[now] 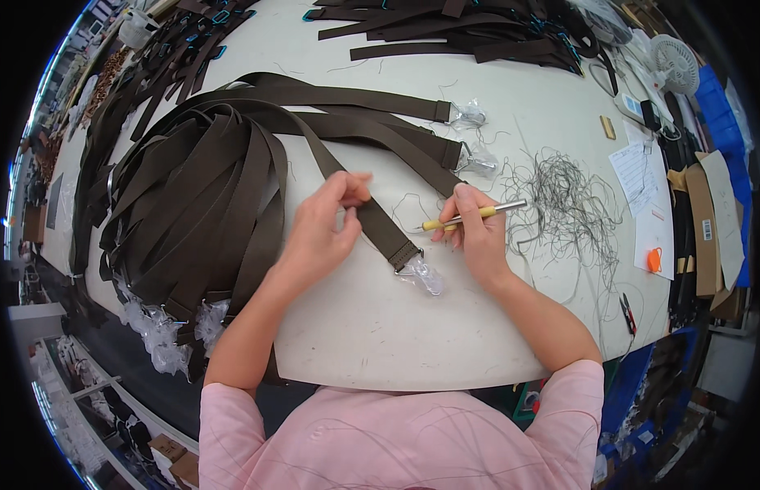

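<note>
My left hand [323, 229] has loosely bent fingers, thumb apart, at the edge of a dark olive-brown strap [376, 222]. This strap ends in a stitched fold with a metal fitting [408, 261] in clear plastic wrap [429, 278]. My right hand [478, 237] grips a slim yellow-and-silver tool [440, 221] beside that strap, fingertips curled round it. More straps [372, 101] lie beyond, their wrapped fittings [470, 113] pointing right. A large looped bundle of straps [184, 212] fills the table's left side.
On the pale table [396, 343], tangled thread [559, 192] lies rightward, with papers [637, 180], an orange object [654, 260] and snips [627, 314]. More straps [445, 49] lie at the back. A small fan [674, 61], cardboard [706, 229] and blue bins [723, 114] line the right edge.
</note>
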`<state>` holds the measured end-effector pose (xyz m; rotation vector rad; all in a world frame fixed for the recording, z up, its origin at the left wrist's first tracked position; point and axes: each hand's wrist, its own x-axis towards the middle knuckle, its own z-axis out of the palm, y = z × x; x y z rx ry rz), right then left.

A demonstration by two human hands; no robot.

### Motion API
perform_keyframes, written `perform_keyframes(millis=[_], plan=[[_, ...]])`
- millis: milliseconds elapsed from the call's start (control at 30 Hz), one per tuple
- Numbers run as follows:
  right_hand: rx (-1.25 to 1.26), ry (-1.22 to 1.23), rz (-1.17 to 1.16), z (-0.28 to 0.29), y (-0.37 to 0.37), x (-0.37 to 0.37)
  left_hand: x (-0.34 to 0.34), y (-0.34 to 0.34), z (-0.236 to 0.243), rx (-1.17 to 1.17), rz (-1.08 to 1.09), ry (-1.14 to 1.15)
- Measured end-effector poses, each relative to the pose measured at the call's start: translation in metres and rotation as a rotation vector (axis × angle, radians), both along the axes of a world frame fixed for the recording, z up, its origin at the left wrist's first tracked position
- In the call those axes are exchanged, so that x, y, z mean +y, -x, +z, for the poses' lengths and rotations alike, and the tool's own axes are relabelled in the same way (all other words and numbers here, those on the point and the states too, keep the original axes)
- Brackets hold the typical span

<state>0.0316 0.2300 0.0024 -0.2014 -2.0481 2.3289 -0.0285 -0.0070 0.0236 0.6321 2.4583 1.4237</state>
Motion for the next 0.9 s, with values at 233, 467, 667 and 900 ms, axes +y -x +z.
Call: perform_keyframes(millis=[233,467,667,900], plan=[[0.363,-0.308,0.003,0.010,-0.022,-0.012,-0.009,-0.013,0.012,0.475,-0.400,0.452],[0.706,-1.036,0.291,0.012,-0.038,-0.024,-0.027,-0.029,-0.015,0.594,-0.135,0.381],[0.676,-1.038,0.262,-0.004,-0.033,-0.024,-0.029,-0.032,-0.016,0.568,-0.104,0.329],[0.570,-0.993,0.183,-0.004,-0.032,-0.027,-0.026,-0.030,-0.019,0.518,-0.108,0.241]])
